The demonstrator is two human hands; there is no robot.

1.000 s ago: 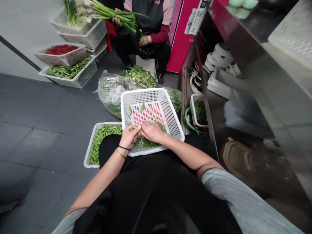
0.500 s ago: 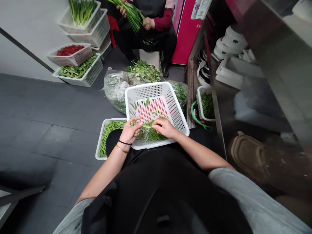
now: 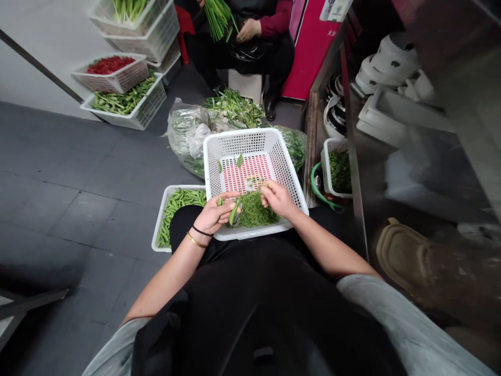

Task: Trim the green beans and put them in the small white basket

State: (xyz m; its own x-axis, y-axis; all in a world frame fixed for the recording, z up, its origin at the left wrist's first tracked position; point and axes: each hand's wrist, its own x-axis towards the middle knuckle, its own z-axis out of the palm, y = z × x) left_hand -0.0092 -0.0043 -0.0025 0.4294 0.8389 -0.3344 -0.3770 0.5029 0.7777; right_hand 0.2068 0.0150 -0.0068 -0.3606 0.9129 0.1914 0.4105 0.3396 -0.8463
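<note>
A white plastic basket (image 3: 287, 177) rests on my lap, its perforated bottom showing red. My left hand (image 3: 216, 213) is closed on green pea pods (image 3: 234, 211) over the basket's near left side; one pod points down from the fingers. Over the near right side, my right hand (image 3: 277, 198) is pinched, and whatever is between its fingertips is too small to make out. Beneath the hands lies a pile of thin green trimmings (image 3: 256, 210). A loose pod (image 3: 239, 160) lies farther back in the basket.
A basket of green pods (image 3: 176, 209) stands by my left knee. Plastic bags of greens (image 3: 186, 136) lie beyond my basket. A person (image 3: 250, 36) sits opposite, holding long green stalks (image 3: 218, 18). Stacked vegetable baskets (image 3: 151, 99) stand at the left; a metal shelf (image 3: 354, 172) runs along the right.
My right hand has moved right, away from the left hand. The pod held between both hands now points down from the left hand alone. The view has shifted slightly.
</note>
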